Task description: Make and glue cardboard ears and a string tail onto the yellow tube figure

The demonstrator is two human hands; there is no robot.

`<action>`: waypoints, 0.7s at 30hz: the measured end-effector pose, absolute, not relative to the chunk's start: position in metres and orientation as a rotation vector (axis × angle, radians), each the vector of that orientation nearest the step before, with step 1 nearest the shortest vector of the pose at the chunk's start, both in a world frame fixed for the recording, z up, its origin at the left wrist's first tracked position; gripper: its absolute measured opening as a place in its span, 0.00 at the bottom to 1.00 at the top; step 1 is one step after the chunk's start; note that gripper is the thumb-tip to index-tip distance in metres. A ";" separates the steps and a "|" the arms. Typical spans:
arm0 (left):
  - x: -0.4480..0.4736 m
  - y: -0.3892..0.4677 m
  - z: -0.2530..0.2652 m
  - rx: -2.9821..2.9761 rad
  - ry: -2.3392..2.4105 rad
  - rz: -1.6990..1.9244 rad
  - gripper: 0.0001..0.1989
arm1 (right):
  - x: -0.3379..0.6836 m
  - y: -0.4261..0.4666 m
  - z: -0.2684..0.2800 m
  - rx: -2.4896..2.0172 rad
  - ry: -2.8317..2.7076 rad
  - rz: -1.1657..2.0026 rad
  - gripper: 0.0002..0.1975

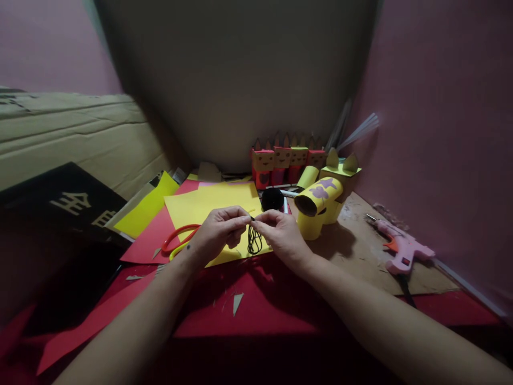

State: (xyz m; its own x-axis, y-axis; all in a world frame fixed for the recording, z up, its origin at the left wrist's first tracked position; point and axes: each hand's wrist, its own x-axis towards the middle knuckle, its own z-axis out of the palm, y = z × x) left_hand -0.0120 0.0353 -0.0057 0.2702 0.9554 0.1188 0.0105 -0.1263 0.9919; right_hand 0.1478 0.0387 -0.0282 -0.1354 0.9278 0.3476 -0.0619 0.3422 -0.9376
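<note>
Thumb and fingers of my left hand (pixel 225 229) pinch the top of a small bundle of thin black cord (pixel 254 240). Opposite it, my right hand (pixel 284 235) pinches the same cord, the fingertips of both hands almost touching. The cord's loops dangle below the fingers, over yellow paper (pixel 216 198). By my left wrist are the red and yellow handles of scissors (pixel 180 235), partly hidden by my arm. Just beyond my right hand lies a round black fluffy thing (pixel 273 199). A yellow paper-covered tube figure (pixel 316 206) with purple shapes stands to the right of that hand.
A pink glue gun (pixel 404 248) lies on a cardboard sheet (pixel 360 256) at right. Several small box figures with pointed ears (pixel 282 163) stand at the back. Red paper (pixel 148 246) and a paper scrap (pixel 238 303) lie on the red table (pixel 272 310). Walls close in on both sides.
</note>
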 end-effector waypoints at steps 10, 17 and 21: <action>-0.019 0.036 0.004 1.610 1.281 1.120 0.09 | 0.152 0.043 -0.027 -0.903 -1.320 1.170 0.07; 0.002 0.024 0.000 1.776 1.273 1.548 0.05 | 0.150 0.041 -0.026 -0.879 -1.237 1.237 0.05; 0.009 0.022 -0.002 1.735 1.214 1.364 0.04 | 0.149 0.039 -0.024 -0.842 -1.181 1.358 0.06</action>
